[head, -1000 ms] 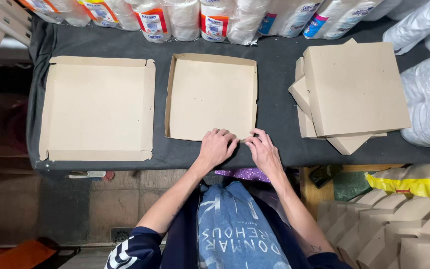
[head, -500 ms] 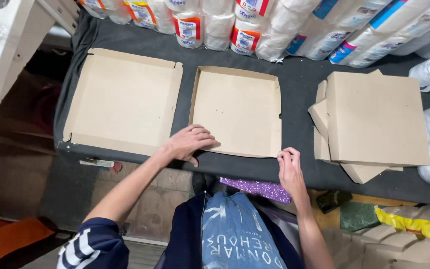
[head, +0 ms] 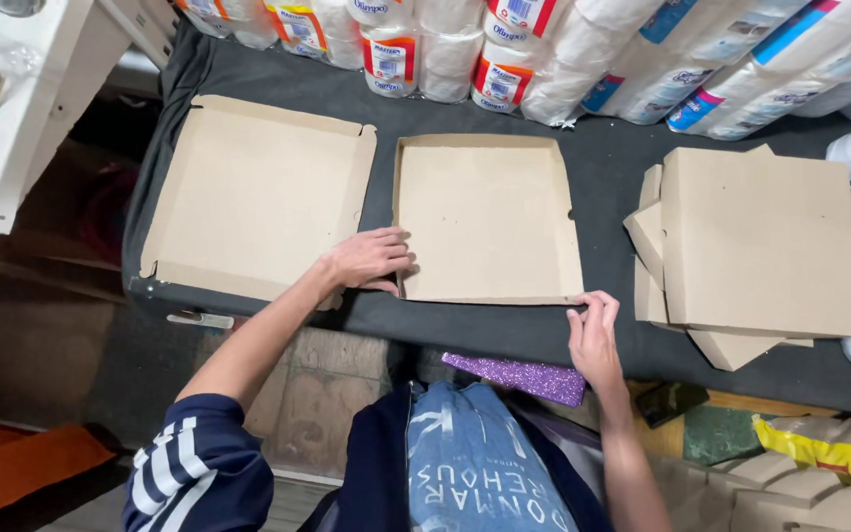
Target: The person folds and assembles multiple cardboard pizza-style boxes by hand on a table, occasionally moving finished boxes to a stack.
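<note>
Centrally, a half-formed cardboard box tray lies flat on the dark-covered table, its side walls partly raised. Left hand presses on the tray's near-left corner, fingers spread flat rather than closed on anything, apparently to pin that corner down. Right hand pinches the near-right corner between fingertips and thumb, a narrow grip on the edge flap, seemingly to fold or lock it. Both hands work opposite ends of the same near wall, which keeps the tray square. Beside it on the left sits a second open tray; to the right, a stack of flat box blanks. Wrapped paper rolls line the far edge.
</note>
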